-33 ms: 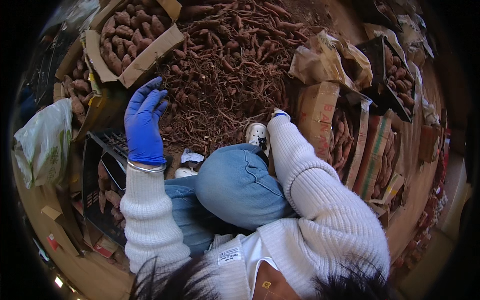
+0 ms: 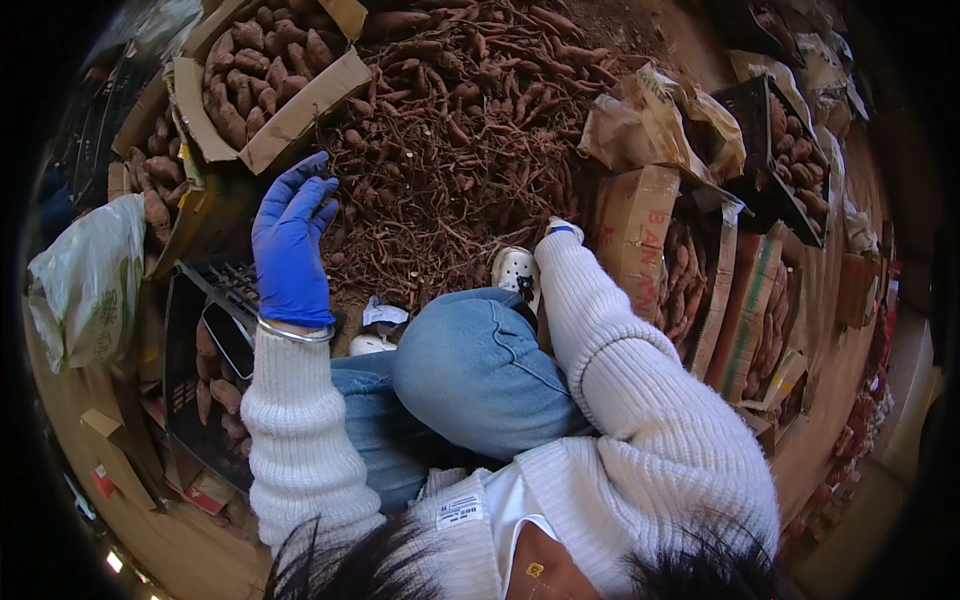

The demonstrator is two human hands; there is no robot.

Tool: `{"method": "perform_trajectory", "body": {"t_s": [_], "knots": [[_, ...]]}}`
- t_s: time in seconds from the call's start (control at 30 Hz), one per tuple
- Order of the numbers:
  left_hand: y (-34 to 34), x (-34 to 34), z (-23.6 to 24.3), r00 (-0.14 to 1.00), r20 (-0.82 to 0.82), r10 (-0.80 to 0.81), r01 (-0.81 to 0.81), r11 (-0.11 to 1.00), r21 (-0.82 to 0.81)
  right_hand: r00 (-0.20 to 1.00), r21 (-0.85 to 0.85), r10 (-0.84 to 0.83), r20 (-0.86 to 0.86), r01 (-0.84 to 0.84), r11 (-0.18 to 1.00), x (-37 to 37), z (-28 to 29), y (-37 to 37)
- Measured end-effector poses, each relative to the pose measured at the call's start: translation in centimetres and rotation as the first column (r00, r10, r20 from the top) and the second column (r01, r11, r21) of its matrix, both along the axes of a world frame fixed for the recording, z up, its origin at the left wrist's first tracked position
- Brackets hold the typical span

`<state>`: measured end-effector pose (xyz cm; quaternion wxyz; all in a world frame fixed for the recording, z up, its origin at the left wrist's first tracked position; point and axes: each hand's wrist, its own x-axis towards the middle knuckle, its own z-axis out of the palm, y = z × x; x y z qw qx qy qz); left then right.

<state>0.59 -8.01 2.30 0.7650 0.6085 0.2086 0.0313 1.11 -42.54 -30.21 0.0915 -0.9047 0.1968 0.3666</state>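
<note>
My left hand (image 2: 291,246), in a blue glove, hovers at the left edge of a large heap of sweet potatoes (image 2: 440,130) with thin, tangled roots. Its fingers stretch forward, slightly bent, with nothing visible in them. Closest to it are the heap and the lower corner of a cardboard box of sweet potatoes (image 2: 262,75). My right hand (image 2: 563,230) is almost wholly hidden beyond its white knitted cuff; just a bit of blue shows. It is beside a white clog (image 2: 514,268) at the heap's near edge, and its fingers cannot be seen.
Left of my knees stands a black plastic crate (image 2: 185,400) with sweet potatoes, below a pale plastic bag (image 2: 88,285). On the right are cardboard boxes (image 2: 636,225) of sweet potatoes, crumpled brown paper (image 2: 650,120) and another black crate (image 2: 745,105).
My left hand has shifted very slightly to the right. The right arm and the heap look the same.
</note>
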Motion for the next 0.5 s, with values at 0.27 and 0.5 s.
{"method": "perform_trajectory", "body": {"t_s": [0.27, 0.5], "knots": [[-0.5, 0.6, -0.3, 0.983, -0.01, -0.184, 0.184, 0.974, 0.135, 0.411, 0.95, -0.881, -0.233, 0.291, -0.115, 7.0, 10.5, 0.2], [-3.0, 1.1, -2.8, 0.885, 0.104, -0.453, 0.408, 0.865, 0.292, 0.928, 0.913, -0.274, -0.251, 0.133, -0.386, 6.6, 31.0, 7.1]]}}
